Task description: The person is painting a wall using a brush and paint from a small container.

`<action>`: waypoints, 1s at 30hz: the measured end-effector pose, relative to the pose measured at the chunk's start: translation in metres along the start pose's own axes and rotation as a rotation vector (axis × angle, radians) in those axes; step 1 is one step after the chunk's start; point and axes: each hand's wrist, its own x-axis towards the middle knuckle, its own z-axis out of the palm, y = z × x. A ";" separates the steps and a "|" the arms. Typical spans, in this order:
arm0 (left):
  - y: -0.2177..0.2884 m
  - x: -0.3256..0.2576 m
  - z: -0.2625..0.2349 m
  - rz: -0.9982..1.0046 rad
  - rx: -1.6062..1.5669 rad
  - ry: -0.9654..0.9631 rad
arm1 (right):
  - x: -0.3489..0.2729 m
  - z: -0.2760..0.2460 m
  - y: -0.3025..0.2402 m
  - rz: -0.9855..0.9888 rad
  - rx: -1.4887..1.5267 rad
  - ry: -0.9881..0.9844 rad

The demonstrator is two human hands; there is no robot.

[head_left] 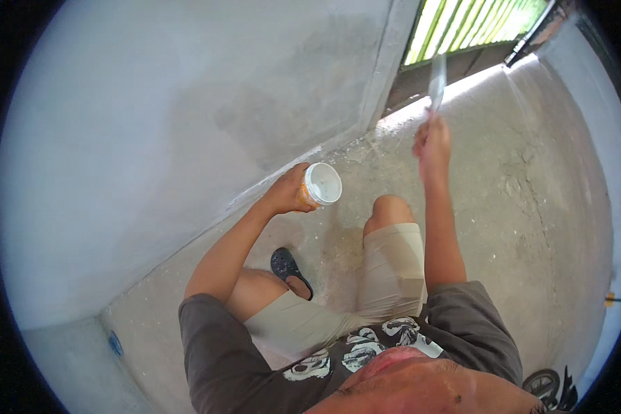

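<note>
My left hand [288, 190] is wrapped round the side of a white plastic tub [324, 183] with orange on its outside. The tub is tilted, its open mouth showing a white inside with some white stuff in it. Out to the right and farther off, my right hand [433, 141] is closed on the near end of a pale, narrow tool [437, 83]. Motion smears the tool, so its exact kind cannot be made out. It points away from me, in front of the gate and apart from the wall.
A pale wall [186, 103] with darker grey patches runs along the left. The slatted gate [469, 31] is at the far right, letting in light. Under me is a worn concrete floor [504, 207]. A wheel [541, 386] shows at the lower right; a small blue object [115, 343] lies lower left.
</note>
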 end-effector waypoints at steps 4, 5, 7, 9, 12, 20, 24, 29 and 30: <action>0.001 0.002 -0.007 -0.011 -0.099 0.017 | -0.068 -0.064 0.114 -0.184 -0.811 0.003; 0.002 0.010 -0.006 0.025 -0.130 -0.011 | -0.094 -0.072 0.122 -0.145 -0.812 -0.017; 0.008 0.029 -0.003 -0.033 -0.155 -0.012 | -0.113 -0.094 0.116 -0.089 -0.839 0.003; 0.010 0.051 0.000 -0.013 -0.199 -0.013 | -0.136 -0.094 0.090 0.040 -0.715 0.062; 0.043 0.090 -0.002 0.002 -0.304 0.044 | -0.173 -0.094 0.078 0.155 -0.734 0.129; 0.210 0.103 -0.093 0.138 -0.290 0.180 | -0.270 -0.035 -0.029 0.383 -0.714 0.261; 0.309 0.069 -0.188 -0.001 -0.463 0.170 | -0.318 -0.033 -0.147 0.247 -0.863 0.100; 0.433 -0.008 -0.277 -0.101 -0.413 0.225 | -0.310 -0.026 -0.373 0.275 -0.916 0.103; 0.456 -0.031 -0.286 -0.107 -0.457 0.257 | -0.315 -0.026 -0.409 0.249 -0.962 0.092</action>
